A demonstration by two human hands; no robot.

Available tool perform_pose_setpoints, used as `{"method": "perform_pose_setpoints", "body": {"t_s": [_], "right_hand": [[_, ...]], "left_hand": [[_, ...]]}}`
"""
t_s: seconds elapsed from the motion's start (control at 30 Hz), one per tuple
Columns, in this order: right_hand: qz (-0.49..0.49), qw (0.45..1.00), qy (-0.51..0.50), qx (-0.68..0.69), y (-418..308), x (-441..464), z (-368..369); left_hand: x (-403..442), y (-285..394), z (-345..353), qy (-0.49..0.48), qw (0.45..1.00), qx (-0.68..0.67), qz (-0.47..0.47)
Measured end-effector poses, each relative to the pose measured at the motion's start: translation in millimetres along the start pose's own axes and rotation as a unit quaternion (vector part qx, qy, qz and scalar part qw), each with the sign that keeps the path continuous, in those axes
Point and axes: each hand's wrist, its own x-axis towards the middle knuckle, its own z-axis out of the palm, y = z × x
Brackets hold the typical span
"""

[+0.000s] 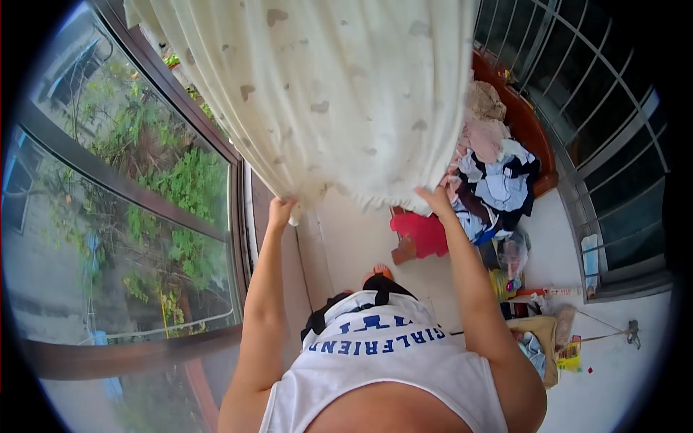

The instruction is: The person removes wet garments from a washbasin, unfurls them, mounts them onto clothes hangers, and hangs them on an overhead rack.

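A large cream cloth [339, 108] with greyish-brown hearts hangs in front of me, its upper part running out of view at the top. Its ruffled lower edge is stretched between my two hands. My left hand [282, 211] is closed on the left corner, where a bit of fabric sticks out below the fingers. On the right, my right hand [437, 201] pinches the other end of the same edge. Just below and beside the right hand is a red cloth-like item [420, 234] near the floor.
A heap of clothes [498, 180] lies on a reddish-brown piece of furniture [545, 137] to the right. Barred windows [577, 79] curve behind it. On the left runs a framed glass window [130, 195] with plants outside. A tan bag [545, 339] stands at lower right on the pale floor [339, 238].
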Motion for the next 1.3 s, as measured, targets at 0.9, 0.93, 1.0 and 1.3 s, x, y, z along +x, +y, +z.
{"method": "perform_pose_setpoints", "body": {"t_s": [0.9, 0.93, 1.0, 1.3], "right_hand": [[0.119, 0.990, -0.057, 0.046, -20, -132, -54], [0.117, 0.991, -0.035, 0.052, -19, -136, -54], [0.110, 0.993, -0.017, 0.043, -10, -142, -53], [0.067, 0.996, 0.065, 0.000, -19, -191, -65]], "left_hand": [[-149, 15, 135, 0.183, 0.945, -0.175, -0.206], [-157, 19, 139, 0.185, 0.945, -0.174, -0.208], [-173, 35, 150, 0.178, 0.948, -0.176, -0.199], [-201, 40, 147, 0.201, 0.955, -0.137, -0.169]]}}
